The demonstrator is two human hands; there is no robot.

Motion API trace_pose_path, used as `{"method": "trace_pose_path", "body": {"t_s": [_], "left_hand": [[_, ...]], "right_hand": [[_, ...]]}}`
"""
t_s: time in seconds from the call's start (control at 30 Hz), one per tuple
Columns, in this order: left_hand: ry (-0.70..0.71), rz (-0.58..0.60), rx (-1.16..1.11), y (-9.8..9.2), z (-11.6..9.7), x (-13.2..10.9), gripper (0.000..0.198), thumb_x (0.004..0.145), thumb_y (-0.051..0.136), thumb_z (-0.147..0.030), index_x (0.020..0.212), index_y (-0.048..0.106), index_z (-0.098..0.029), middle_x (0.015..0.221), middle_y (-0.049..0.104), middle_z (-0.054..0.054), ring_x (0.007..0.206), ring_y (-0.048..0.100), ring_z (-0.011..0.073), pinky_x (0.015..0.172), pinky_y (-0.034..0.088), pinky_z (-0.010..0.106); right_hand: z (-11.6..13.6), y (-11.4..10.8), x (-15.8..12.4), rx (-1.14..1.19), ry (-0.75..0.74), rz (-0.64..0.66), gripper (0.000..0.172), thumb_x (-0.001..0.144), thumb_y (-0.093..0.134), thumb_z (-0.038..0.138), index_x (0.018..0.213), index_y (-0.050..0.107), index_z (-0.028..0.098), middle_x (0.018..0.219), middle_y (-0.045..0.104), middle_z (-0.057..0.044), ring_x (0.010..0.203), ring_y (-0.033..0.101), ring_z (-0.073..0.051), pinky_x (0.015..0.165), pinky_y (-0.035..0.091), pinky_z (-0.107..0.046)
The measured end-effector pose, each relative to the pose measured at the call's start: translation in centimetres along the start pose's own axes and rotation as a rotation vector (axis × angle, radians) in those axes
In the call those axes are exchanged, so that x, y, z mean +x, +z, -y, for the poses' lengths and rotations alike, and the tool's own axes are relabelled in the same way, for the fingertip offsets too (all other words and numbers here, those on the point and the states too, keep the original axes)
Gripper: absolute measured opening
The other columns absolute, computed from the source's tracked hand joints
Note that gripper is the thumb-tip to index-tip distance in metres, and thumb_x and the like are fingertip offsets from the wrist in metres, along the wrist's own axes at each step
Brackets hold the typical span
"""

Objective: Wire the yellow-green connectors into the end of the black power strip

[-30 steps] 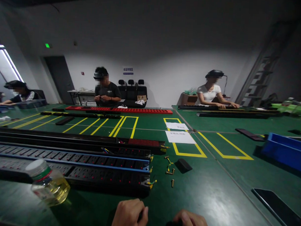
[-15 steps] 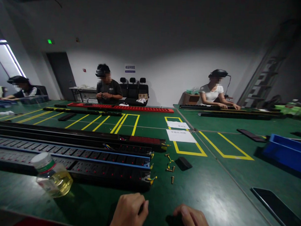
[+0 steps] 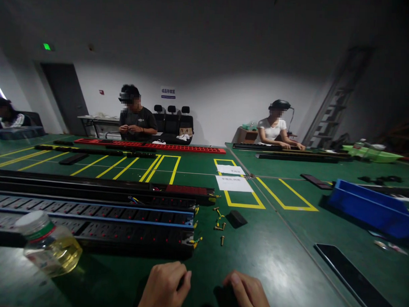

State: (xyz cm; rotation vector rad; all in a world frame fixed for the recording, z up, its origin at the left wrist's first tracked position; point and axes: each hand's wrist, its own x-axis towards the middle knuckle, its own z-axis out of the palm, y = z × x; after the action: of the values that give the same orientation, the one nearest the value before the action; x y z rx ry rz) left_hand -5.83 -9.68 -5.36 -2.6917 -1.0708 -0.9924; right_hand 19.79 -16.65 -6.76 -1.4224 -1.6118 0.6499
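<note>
My left hand (image 3: 168, 286) rests at the near side of the green table with its fingers curled in and the thumb against them. To its right my right hand (image 3: 248, 293) lies with bent, closed fingers. Nothing shows in either hand. Just beyond the left hand are long black power strips (image 3: 131, 236) with rows of sockets and red dots, yellow-green wires at their right ends. Several brass-coloured screws (image 3: 222, 240) lie past the hands, beside a small black block (image 3: 237, 219).
A bottle of yellow liquid (image 3: 52, 246) stands at left. On the right are a phone (image 3: 354, 279) and a blue bin (image 3: 370, 208). White paper sheets (image 3: 234, 183) lie on yellow-taped areas. A long red strip (image 3: 151, 146) lies farther back. Co-workers sit across and at far left.
The view has turned to the right, so the table things appear farther left and more of the blue bin shows. Both hands keep nearly the same curled pose.
</note>
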Motion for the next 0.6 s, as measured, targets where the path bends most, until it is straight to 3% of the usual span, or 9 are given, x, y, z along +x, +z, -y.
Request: {"method": "trace_pose_path", "body": {"t_s": [0.37,0.6], "left_hand": [[-0.006,0.01,-0.003,0.0,0.2,0.1,0.03,0.099,0.05,-0.016,0.069,0.052,-0.023,0.061,0.06,-0.004,0.051,0.059,0.0115,0.052,0.032,0.031],[-0.009,0.0,0.009,-0.3,-0.1,0.3,0.033,0.101,0.046,-0.017,0.069,0.052,-0.023,0.06,0.059,-0.004,0.05,0.058,0.0115,0.052,0.033,0.031]], "right_hand": [[-1.2,0.8,-0.3,-0.039,-0.009,-0.052,0.07,0.106,0.032,0.068,0.083,0.079,0.022,0.08,0.077,-0.006,0.075,0.071,-0.021,0.071,0.051,-0.024],[0.4,0.0,0.1,-0.018,0.004,0.031,0.071,0.107,0.03,0.068,0.079,0.075,0.021,0.073,0.074,-0.005,0.069,0.068,-0.019,0.065,0.049,-0.023]]}}
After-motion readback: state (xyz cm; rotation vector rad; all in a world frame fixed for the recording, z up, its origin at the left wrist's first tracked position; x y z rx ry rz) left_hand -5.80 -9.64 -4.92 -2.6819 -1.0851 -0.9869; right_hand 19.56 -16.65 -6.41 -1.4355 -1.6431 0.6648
